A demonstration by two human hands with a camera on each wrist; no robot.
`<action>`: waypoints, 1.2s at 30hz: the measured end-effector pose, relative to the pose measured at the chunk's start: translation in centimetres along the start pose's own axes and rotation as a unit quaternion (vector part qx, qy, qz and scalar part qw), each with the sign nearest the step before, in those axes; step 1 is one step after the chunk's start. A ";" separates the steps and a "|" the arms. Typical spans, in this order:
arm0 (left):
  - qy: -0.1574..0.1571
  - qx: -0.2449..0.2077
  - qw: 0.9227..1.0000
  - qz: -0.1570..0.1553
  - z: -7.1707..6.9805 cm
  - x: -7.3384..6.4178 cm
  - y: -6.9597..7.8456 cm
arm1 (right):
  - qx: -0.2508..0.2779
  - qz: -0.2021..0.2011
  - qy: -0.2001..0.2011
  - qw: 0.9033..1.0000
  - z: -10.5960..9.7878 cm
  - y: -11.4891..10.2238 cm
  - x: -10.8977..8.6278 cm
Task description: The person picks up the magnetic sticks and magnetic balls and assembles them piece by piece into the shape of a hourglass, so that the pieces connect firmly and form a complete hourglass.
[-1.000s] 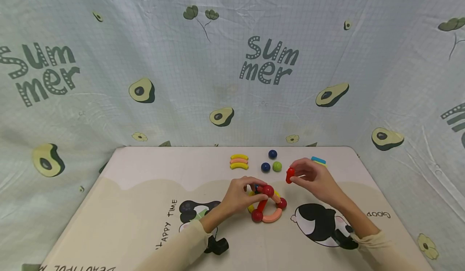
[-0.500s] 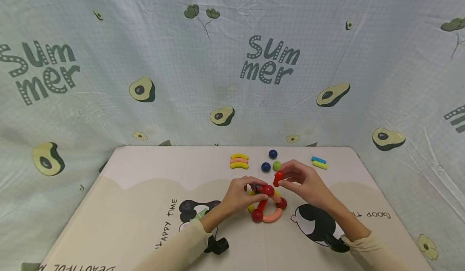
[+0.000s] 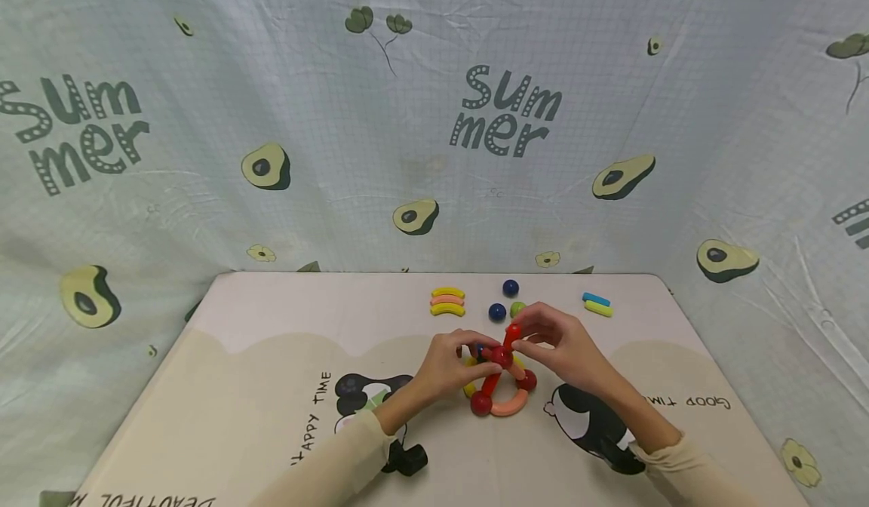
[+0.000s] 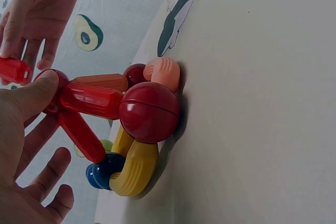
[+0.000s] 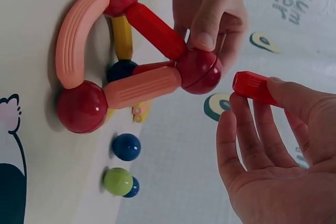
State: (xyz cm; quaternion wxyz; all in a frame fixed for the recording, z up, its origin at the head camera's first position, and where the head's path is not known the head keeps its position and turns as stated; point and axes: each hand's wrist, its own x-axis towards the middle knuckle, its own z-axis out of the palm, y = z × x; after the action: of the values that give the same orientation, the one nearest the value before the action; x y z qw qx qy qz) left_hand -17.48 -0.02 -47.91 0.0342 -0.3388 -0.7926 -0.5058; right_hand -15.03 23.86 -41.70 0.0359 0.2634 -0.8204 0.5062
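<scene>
A pyramid of magnetic sticks and balls stands on the table. Its base is a ring of curved salmon [image 5: 73,40] and yellow sticks [image 4: 137,169] with red balls [image 3: 481,403] and a blue ball [image 4: 108,167] at the corners. Straight red and salmon sticks lean up to a red top ball [image 5: 199,72]. My left hand [image 3: 448,364] pinches that top ball between thumb and fingers. My right hand [image 3: 566,345] holds a short red magnetic stick [image 5: 254,86] by one end; its free end points at the top ball, a small gap away in the right wrist view.
Behind the pyramid lie two blue balls [image 3: 497,312] and a green ball [image 5: 118,181]. Several curved sticks [image 3: 446,302] rest at the back, left of the balls. A blue stick [image 3: 596,298] and a yellow-green stick [image 3: 598,308] lie at the back right.
My right hand has moved left with the red stick, bringing it from the side to just above the top ball. The left hand and pyramid have stayed in place.
</scene>
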 end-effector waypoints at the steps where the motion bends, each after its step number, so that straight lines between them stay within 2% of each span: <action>1: 0.000 -0.001 1.000 0.000 0.0 0.0 0.0 | 0.000 0.000 0.000 1.000 0.1 0.0 0.0; 13: 0.005 0.000 1.000 0.007 0.1 0.1 -0.2 | -0.006 -0.001 0.001 1.000 0.8 -0.2 0.2; 36: 0.008 -0.011 1.000 -0.005 0.4 -0.1 -0.6 | -0.039 0.001 0.005 0.999 1.7 0.0 0.5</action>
State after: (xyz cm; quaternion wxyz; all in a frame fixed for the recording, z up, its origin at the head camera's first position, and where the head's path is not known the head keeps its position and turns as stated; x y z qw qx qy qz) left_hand -17.61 0.08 -48.65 0.0343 -0.3314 -0.7880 -0.5177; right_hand -15.07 22.26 -42.34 0.0495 0.2587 -0.8394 0.4754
